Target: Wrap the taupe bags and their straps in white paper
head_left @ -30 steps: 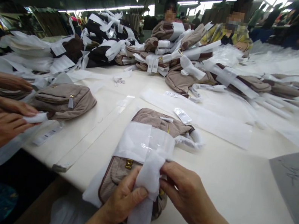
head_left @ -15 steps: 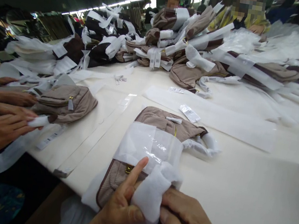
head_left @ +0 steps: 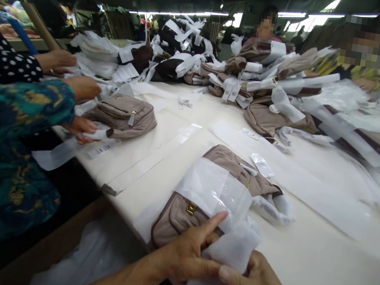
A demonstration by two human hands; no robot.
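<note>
A taupe ribbed bag (head_left: pixel 176 223) with dark brown piping and a gold clasp lies on the table in front of me. White foam wrap (head_left: pixel 220 191) with clear tape covers its middle. My left hand (head_left: pixel 189 254) pinches a strip of white foam sheet (head_left: pixel 234 249) at the bag's near right side, its index finger stretched over the wrap. From the other side, my right hand (head_left: pixel 252 279) grips the same strip, thumb on top, close to the left thumb. What lies inside the strip is hidden. A wrapped strap (head_left: pixel 279 208) loops out at the bag's right.
At left, a co-worker's hands (head_left: pixel 84 130) hold a wrapped part of another taupe bag (head_left: pixel 124 117). A heap of wrapped bags (head_left: pixel 252 75) stands at the back. A long foam sheet (head_left: pixel 313 192) and a small packet (head_left: pixel 262 165) lie beyond my bag.
The view has swung left, so the table things sit further right. My right thumb has moved over the foam strip towards my left thumb. The co-worker's further hand has lifted off the strap.
</note>
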